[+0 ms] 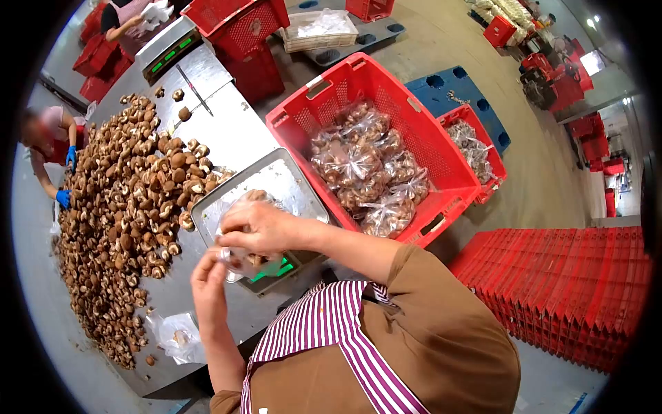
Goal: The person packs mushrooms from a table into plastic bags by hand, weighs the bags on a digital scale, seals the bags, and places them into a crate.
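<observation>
My right hand is closed, its fingers pinched at the top of a clear plastic bag with mushrooms inside. Lower and to the left, my left hand has its fingertips together at the bag's edge. Beneath them is a scale's metal tray, with green digits glowing at its near edge. To the left a large heap of brown mushrooms covers much of the metal table. Filled, tied bags lie in a red crate to the right of the scale.
A co-worker's blue-gloved hands touch the heap's far left side. Empty plastic bags lie near the table's front edge. Stacked red crates stand at right, a second scale at the back. A blue pallet lies beyond the crate.
</observation>
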Demonstrator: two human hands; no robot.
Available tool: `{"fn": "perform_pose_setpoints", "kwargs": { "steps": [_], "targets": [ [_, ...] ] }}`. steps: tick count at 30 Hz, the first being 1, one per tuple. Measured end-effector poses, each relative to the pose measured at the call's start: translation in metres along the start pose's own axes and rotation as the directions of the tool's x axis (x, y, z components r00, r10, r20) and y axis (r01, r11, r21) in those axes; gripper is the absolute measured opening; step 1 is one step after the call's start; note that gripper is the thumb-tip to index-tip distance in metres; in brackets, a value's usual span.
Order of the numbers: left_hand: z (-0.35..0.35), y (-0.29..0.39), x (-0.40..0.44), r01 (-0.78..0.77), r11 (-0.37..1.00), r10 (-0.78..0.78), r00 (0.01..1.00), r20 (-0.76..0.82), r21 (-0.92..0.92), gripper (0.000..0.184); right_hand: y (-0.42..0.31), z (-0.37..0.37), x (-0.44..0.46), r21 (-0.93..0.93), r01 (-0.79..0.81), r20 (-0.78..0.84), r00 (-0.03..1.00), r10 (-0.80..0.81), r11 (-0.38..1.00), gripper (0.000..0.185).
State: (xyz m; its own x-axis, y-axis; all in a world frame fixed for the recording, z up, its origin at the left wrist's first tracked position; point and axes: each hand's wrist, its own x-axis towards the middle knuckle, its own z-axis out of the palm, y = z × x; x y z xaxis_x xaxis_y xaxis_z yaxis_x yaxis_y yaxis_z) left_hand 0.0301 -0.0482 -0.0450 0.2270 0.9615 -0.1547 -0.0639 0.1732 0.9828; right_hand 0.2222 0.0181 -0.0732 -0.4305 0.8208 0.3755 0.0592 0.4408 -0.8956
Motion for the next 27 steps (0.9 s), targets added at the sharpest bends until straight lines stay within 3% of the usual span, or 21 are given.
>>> {"fn": "perform_pose_setpoints", "kwargs": {
  "steps": [1,2,3,5,6,7,9,10,13,14,15,16,17,19,20,23,24,25,27],
  "targets": [
    [-0.013,-0.011,0.007,-0.052,0.998,0.050,0.996,-0.076,-0.030,0.013,0.011,-0.006,-0.004,-0.001,0.004,-0.002,1.000,-0.004,1.000,0.020],
    [-0.028,-0.024,0.015,-0.002,1.000,-0.003,0.983,-0.185,-0.030,0.010,0.022,-0.015,-0.008,-0.159,-0.020,0.060,0.998,0.030,0.987,0.022],
    [-0.036,-0.037,0.021,-0.008,1.000,0.003,0.982,-0.189,-0.027,0.010,0.032,-0.021,-0.012,-0.313,-0.032,0.117,0.991,0.072,0.949,0.023],
    [-0.046,-0.059,0.032,0.094,0.941,-0.042,0.985,-0.165,0.325,0.009,0.050,-0.016,-0.025,-0.278,-0.028,0.128,0.990,0.066,0.960,0.022],
    [-0.049,-0.066,0.037,-0.045,0.740,0.121,0.990,-0.068,0.671,0.012,0.057,-0.011,-0.033,-0.241,-0.036,0.139,0.988,0.071,0.970,0.021],
    [-0.059,-0.075,0.042,-0.103,0.489,0.183,0.983,0.014,0.866,0.008,0.056,-0.007,-0.037,-0.239,-0.031,0.146,0.987,0.067,0.971,0.021],
    [-0.098,-0.122,0.061,0.097,0.832,0.051,0.967,-0.250,0.546,0.011,0.050,0.003,-0.048,-0.308,0.201,0.228,0.964,-0.133,0.930,0.020],
    [-0.101,-0.117,0.068,0.138,0.956,-0.054,0.951,-0.306,0.260,0.015,0.042,0.011,-0.057,-0.273,0.207,0.244,0.960,-0.140,0.940,0.018],
    [-0.112,-0.118,0.075,0.296,0.932,-0.351,0.883,-0.313,-0.209,0.016,0.027,0.012,-0.054,-0.268,0.255,0.149,0.964,-0.221,0.929,0.014],
    [-0.103,-0.109,0.073,0.290,0.934,-0.345,0.885,-0.314,-0.208,0.016,0.024,0.010,-0.051,-0.271,0.260,0.149,0.962,-0.227,0.927,0.014],
    [-0.093,-0.099,0.068,0.201,0.908,-0.326,0.890,-0.320,-0.368,0.017,0.021,0.009,-0.046,-0.025,0.015,0.066,0.998,-0.013,1.000,0.015],
    [-0.081,-0.087,0.061,0.108,0.851,-0.311,0.892,-0.327,-0.514,0.018,0.019,0.009,-0.043,0.239,-0.221,0.040,0.975,0.217,0.946,0.017],
    [-0.067,-0.068,0.052,0.108,0.853,-0.309,0.893,-0.328,-0.511,0.018,0.018,0.009,-0.038,0.242,-0.218,0.037,0.976,0.216,0.945,0.017],
    [-0.036,-0.026,0.030,0.079,0.937,-0.174,0.950,-0.259,-0.339,0.017,0.016,0.011,-0.027,0.507,-0.386,0.064,0.909,0.412,0.771,0.022],
    [-0.023,-0.014,0.024,0.062,0.990,-0.078,0.989,-0.125,-0.127,0.018,0.013,0.014,-0.023,0.522,-0.350,0.043,0.921,0.386,0.778,0.025],
    [-0.002,-0.003,0.007,0.134,0.979,-0.136,0.991,0.007,0.153,0.025,0.019,0.022,-0.013,0.362,-0.286,-0.020,0.949,0.314,0.887,0.028],
    [-0.005,-0.003,0.008,0.134,0.979,-0.136,0.991,0.004,0.156,0.025,0.021,0.022,-0.012,0.372,-0.303,0.027,0.948,0.316,0.878,0.030],
    [-0.011,-0.007,0.010,0.130,0.991,-0.130,0.991,0.013,0.023,0.025,0.023,0.017,-0.011,0.373,-0.301,0.028,0.949,0.314,0.877,0.030],
    [-0.042,-0.028,0.020,0.131,0.953,-0.131,0.991,0.016,-0.273,0.027,0.029,0.005,-0.013,0.197,-0.433,0.194,0.897,0.398,0.880,0.032]
  ]
}}
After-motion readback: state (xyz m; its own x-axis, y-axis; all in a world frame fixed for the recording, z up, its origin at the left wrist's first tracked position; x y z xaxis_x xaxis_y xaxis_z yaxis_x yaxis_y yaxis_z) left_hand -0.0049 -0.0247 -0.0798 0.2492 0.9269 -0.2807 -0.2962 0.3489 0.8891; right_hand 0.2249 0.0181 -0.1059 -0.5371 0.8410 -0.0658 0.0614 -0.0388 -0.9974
